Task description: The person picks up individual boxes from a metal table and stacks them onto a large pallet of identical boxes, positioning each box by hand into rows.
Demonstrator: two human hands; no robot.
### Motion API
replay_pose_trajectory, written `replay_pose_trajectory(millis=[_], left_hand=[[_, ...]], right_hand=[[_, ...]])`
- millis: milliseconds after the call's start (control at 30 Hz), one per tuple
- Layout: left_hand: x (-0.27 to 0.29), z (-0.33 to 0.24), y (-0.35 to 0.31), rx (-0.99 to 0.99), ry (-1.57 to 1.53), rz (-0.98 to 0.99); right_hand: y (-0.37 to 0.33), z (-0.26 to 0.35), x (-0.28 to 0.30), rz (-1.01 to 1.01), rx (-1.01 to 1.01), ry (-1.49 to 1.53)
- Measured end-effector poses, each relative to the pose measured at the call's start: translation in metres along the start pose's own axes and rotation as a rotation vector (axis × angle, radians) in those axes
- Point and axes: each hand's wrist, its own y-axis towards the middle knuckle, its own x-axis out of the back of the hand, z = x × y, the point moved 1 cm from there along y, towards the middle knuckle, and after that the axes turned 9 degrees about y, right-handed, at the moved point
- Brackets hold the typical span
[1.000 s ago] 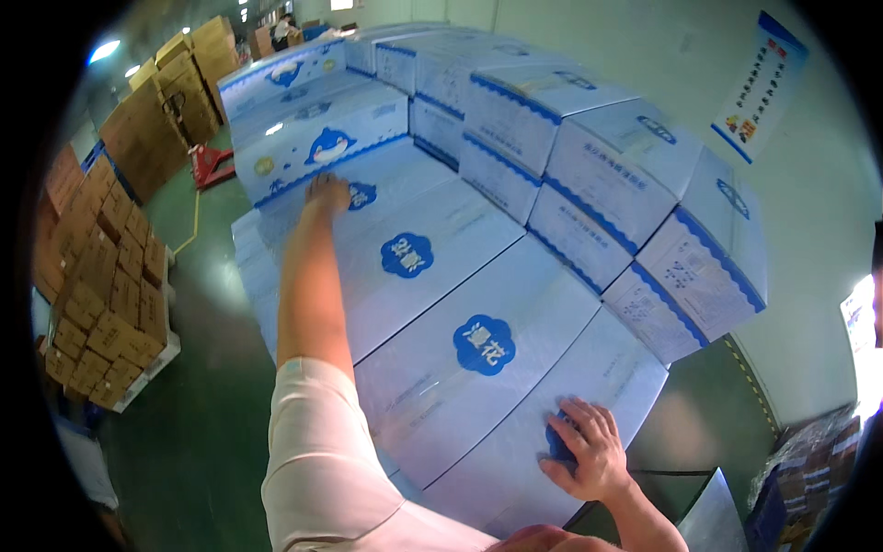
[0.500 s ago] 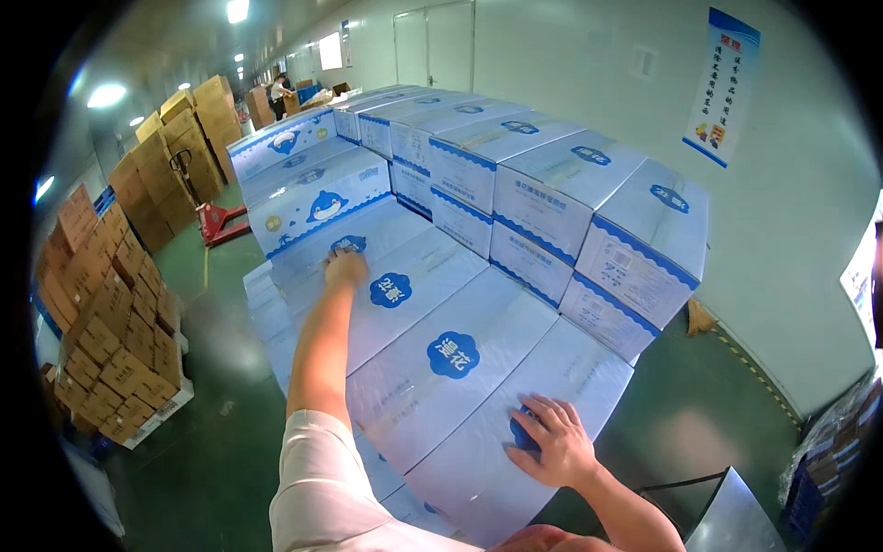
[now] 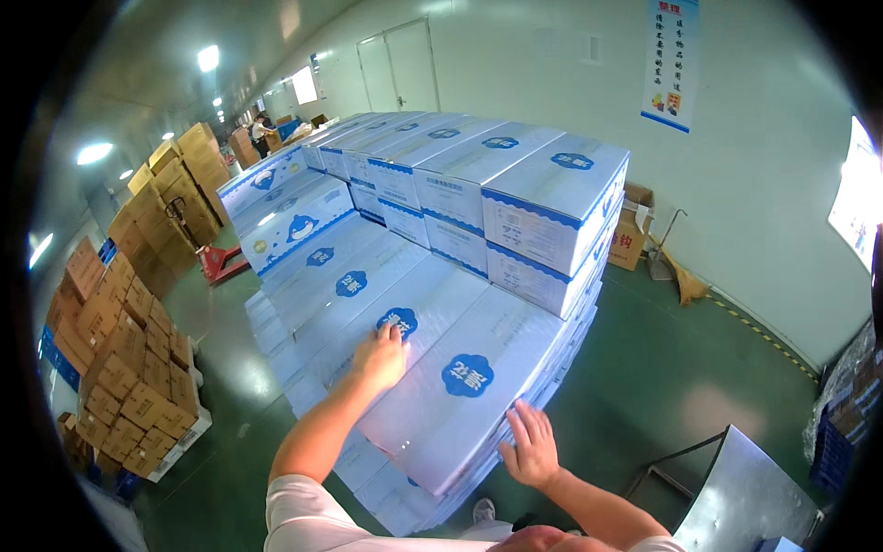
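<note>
The left hand (image 3: 379, 357) lies on a pale carton (image 3: 432, 293) in the stack's (image 3: 529, 225) lower step, fingers nearly together; the right hand (image 3: 532, 449), fingers slightly apart, is at the end carton's (image 3: 492, 345) outer edge, perhaps touching. An uneven shove could skew that carton.

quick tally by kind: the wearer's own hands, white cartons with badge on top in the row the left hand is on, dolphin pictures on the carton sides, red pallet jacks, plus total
Own hands (left hand, right hand): 2
White cartons in that row: 4
Dolphin pictures: 2
Red pallet jack: 1
Total: 9
</note>
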Motion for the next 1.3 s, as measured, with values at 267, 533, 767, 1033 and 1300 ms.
replay_pose_trajectory(millis=[267, 533, 767, 1033, 1300], left_hand=[[0.059, -0.191, -0.113, -0.108, -0.272, -0.544], [-0.041, -0.481, -0.203, -0.824, -0.589, 0.575], [-0.170, -0.501, -0.255, -0.866, -0.254, 0.925], [-0.182, -0.476, -0.234, -0.794, -0.263, 0.965], [-0.148, -0.512, -0.216, -0.789, -0.313, 0.881]], right_hand=[[-0.406, -0.118, 0.108, 0.897, -1.065, -0.074], [-0.669, -0.141, 0.226, 0.290, -1.174, -0.196], [-0.584, -0.105, 0.365, -0.470, -1.228, -0.598], [-0.680, -0.085, 0.493, -0.625, -1.722, -1.104], [-0.653, -0.088, 0.442, -0.726, -1.744, -1.024]])
